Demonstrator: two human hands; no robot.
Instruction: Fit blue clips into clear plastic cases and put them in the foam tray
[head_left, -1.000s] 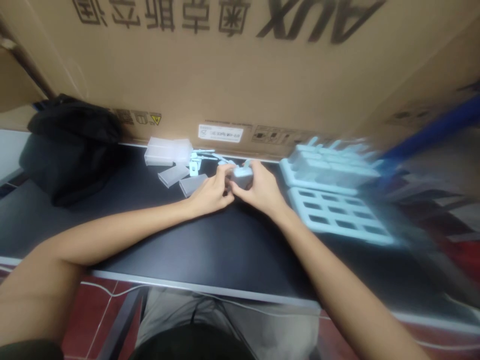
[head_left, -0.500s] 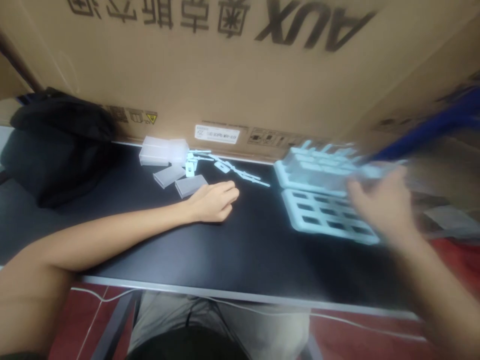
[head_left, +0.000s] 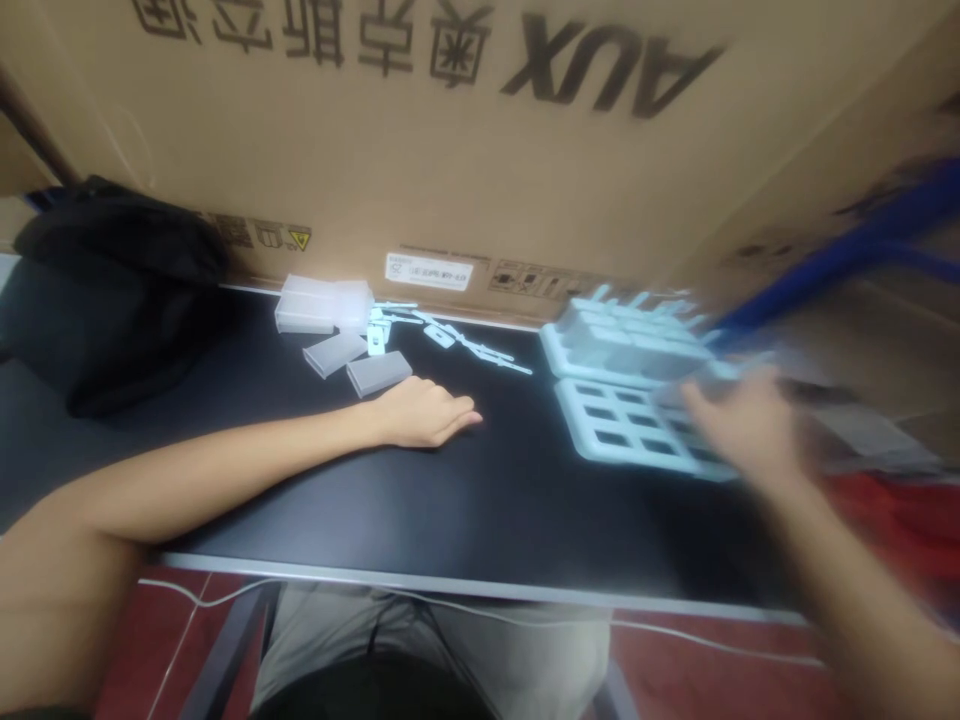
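Observation:
My left hand [head_left: 429, 412] rests on the dark table, its fingers curled in and nothing visible in them. Just behind it lie two flat translucent sleeves [head_left: 379, 373], with pale plastic boxes [head_left: 307, 305] further back. Thin light-blue plastic strips and tabs [head_left: 480, 347] are scattered beyond the knuckles. On the right, my right hand [head_left: 754, 425], blurred by motion, grips a translucent plastic box [head_left: 716, 378] with a light-blue part, over the right end of a light-blue grid rack [head_left: 581, 425]. Behind that rack, a second rack [head_left: 553, 350] holds several boxes with light-blue sticks poking up.
A large cardboard carton [head_left: 450, 170] stands along the table's back edge. At the left lies a black bag [head_left: 120, 300]. A blue bar [head_left: 847, 260] slants past the right end, and a white cable [head_left: 510, 620] runs below the front edge.
My right hand has moved slightly left and down with the box, towards the front rack's right end. My left hand stays in place, its fingers shifting slightly.

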